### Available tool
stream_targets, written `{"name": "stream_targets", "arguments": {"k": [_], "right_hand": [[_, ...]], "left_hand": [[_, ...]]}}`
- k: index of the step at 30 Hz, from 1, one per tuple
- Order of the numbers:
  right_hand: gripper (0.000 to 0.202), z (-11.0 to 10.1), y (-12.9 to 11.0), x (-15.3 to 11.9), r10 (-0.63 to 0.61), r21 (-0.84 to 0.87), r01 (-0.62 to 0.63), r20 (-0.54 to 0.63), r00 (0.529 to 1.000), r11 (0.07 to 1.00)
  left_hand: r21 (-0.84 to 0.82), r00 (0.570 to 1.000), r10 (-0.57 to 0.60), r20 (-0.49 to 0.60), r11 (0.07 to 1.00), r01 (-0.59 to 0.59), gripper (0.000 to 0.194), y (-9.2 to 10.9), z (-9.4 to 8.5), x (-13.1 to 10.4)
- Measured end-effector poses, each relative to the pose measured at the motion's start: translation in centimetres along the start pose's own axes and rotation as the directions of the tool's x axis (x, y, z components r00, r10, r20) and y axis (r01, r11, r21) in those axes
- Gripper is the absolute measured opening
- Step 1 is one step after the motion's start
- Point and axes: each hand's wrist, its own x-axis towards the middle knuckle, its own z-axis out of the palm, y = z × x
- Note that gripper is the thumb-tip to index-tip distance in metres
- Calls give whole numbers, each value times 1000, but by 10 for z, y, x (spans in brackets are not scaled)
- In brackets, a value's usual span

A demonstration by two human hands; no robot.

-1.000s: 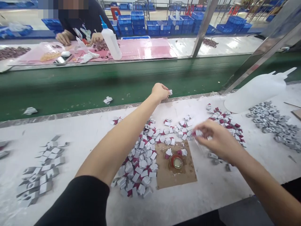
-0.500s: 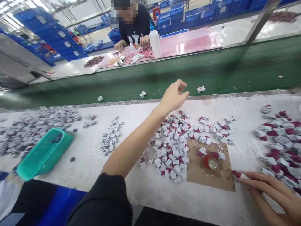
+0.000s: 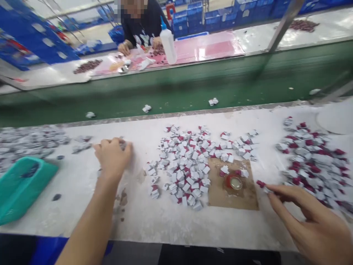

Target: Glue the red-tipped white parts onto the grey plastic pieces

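Observation:
My left hand (image 3: 113, 156) is over the small group of grey pieces left of the central pile, its fingers curled down around some of them; what lies under the palm is hidden. My right hand (image 3: 309, 213) pinches a small grey-and-maroon piece (image 3: 261, 184) between thumb and fingertips, just right of the brown board (image 3: 234, 204). On that board sit a round red-rimmed dish (image 3: 235, 182) and a couple of small pieces. The central pile (image 3: 184, 162) of white-grey and maroon pieces lies between my hands.
A green basket (image 3: 30, 195) stands at the left by a heap of grey pieces (image 3: 27, 141). Another maroon-and-grey pile (image 3: 314, 165) lies at the right. Beyond the green belt (image 3: 118, 95), which carries a few pieces, a person works near a white bottle (image 3: 168, 46).
My left hand has moved from above the belt's near edge back and left, down to the grey pieces. My right hand still holds its piece. The view has shifted right.

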Motion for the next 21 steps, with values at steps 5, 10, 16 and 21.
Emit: {"name": "stream_targets", "arguments": {"k": [5, 10, 16, 21], "right_hand": [[19, 8, -40, 17, -47, 90, 40, 75, 996, 995], [25, 17, -55, 22, -87, 119, 76, 89, 992, 990], [28, 23, -53, 22, -98, 158, 78, 124, 987, 984], [28, 23, -53, 24, -87, 165, 65, 131, 988, 984]], "left_hand": [[-49, 984, 120, 132, 992, -114, 32, 18, 4, -3], [-93, 954, 236, 183, 971, -222, 33, 27, 8, -17], [-182, 928, 269, 260, 957, -226, 41, 30, 12, -30], [-206, 950, 159, 270, 973, -104, 35, 29, 3, -34]]}}
